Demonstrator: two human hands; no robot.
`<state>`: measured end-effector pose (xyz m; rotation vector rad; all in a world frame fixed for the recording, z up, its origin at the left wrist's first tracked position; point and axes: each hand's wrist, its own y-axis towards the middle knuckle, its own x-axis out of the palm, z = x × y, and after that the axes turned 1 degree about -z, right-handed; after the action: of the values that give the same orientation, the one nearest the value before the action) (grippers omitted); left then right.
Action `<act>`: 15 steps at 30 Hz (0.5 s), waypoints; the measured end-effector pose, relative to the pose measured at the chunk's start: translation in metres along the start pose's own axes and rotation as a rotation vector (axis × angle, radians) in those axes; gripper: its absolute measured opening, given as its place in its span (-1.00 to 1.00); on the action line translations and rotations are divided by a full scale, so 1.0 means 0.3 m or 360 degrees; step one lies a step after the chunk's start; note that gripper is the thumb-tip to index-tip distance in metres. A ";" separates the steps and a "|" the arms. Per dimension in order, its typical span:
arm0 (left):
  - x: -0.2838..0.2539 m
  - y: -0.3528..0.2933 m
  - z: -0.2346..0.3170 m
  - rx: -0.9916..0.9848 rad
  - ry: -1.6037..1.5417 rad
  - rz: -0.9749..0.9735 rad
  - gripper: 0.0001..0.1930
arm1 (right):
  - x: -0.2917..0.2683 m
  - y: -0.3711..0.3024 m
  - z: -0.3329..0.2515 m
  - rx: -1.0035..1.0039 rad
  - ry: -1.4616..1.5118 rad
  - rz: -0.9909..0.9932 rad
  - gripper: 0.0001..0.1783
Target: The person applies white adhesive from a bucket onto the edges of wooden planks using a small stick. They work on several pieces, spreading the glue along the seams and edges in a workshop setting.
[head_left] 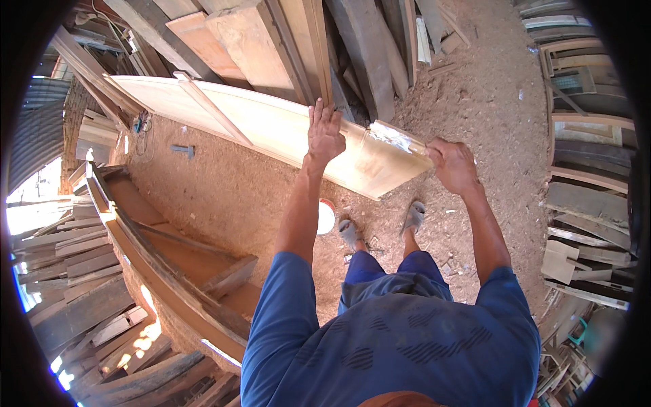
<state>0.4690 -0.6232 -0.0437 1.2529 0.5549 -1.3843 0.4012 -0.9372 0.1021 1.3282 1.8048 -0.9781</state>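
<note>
A long pale wooden panel (271, 125) stretches from the far left to just beyond my feet, close to a stack of upright boards. My left hand (326, 134) lies across its far edge with the fingers stretched out and apart. At the panel's right end my right hand (453, 165) is closed around the corner, its fingers bent; any small thing inside it is hidden. A bright white patch shows on the panel between my hands, too glaring to make out. One narrow wooden strip (213, 112) lies crosswise over the panel's left part.
Large planks (261, 47) lean beyond the panel. On the dirt floor are a grey tool (182, 150) and a white round container (326, 217) by my left foot. A long wooden frame (169, 271) lies at left. Stacked timber (588, 197) lines the right side.
</note>
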 end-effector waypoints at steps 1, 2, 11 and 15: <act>0.002 0.005 0.002 0.0014 -0.0005 0.0016 -0.47 | 0.012 -0.010 0.012 -0.0010 -0.0061 -0.0019 -0.85; 0.000 0.003 0.002 0.0028 -0.0010 0.0032 -0.47 | 0.016 -0.020 0.019 -0.0020 -0.0123 -0.0038 -0.85; -0.021 -0.008 0.027 0.0009 -0.0060 0.0080 -0.49 | 0.061 -0.058 0.071 0.0055 0.0069 0.0135 -0.87; -0.013 -0.011 0.030 -0.0007 -0.0021 0.0102 -0.51 | -0.020 -0.030 0.009 -0.0048 0.0416 0.0388 -0.94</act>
<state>0.4621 -0.6288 -0.0384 1.2467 0.5040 -1.3365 0.3942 -0.9441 0.1074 1.6741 1.7818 -0.6685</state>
